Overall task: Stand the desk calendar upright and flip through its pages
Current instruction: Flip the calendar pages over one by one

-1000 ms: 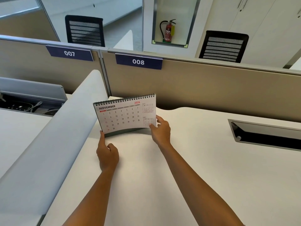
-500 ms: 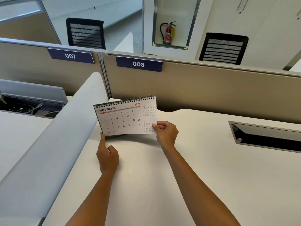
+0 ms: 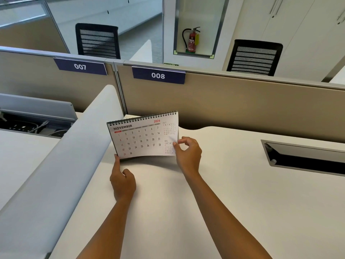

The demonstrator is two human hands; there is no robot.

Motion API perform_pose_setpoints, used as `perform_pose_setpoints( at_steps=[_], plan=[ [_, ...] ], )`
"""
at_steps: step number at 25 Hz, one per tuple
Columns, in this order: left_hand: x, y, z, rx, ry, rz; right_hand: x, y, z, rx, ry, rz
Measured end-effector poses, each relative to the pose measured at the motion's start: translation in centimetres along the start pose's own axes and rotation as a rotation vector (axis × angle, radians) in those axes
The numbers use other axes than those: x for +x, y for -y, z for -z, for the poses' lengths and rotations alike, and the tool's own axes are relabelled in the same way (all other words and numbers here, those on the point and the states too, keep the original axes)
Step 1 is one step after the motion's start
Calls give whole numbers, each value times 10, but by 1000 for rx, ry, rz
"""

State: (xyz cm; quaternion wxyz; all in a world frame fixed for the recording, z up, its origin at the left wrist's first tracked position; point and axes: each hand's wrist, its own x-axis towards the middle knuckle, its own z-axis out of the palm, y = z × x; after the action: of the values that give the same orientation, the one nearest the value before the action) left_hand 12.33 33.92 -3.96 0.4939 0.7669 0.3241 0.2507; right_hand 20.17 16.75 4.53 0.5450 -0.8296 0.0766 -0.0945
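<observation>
The spiral-bound desk calendar [image 3: 142, 136] stands upright on the white desk [image 3: 214, 193], its NOVEMBER 2026 page facing me. My left hand [image 3: 122, 181] rests on the desk with one finger stretched up against the calendar's lower left corner. My right hand [image 3: 188, 156] pinches the right edge of the front page between thumb and forefinger, and the page's bottom edge bows slightly away from the stand.
A rounded white divider [image 3: 74, 156] runs along the left of the calendar. Beige partitions labelled 007 [image 3: 80, 66] and 008 [image 3: 158, 75] close off the back. A recessed cable tray [image 3: 306, 157] opens in the desk at right.
My right hand has shifted from the page's lower right corner up to its right edge and now pinches it. The left hand and calendar stayed in place.
</observation>
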Motion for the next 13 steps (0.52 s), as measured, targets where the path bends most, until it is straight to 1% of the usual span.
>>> perform_pose_setpoints(
  at_steps=[2, 6, 9, 11, 13],
  plan=[
    [0, -2, 1, -7, -5, 1, 3, 3, 1, 73, 24, -39],
    [0, -1, 0, -49, -27, 22, 11, 14, 8, 250, 148, -212],
    [3, 7, -1, -61, -5, 45, 15, 31, 16, 425, 280, -376],
    [4, 10, -2, -47, 10, 46, 18, 43, 25, 565, 376, -457],
    [3, 9, -2, -37, -9, 31, 21, 51, 33, 712, 458, -517]
  ],
)
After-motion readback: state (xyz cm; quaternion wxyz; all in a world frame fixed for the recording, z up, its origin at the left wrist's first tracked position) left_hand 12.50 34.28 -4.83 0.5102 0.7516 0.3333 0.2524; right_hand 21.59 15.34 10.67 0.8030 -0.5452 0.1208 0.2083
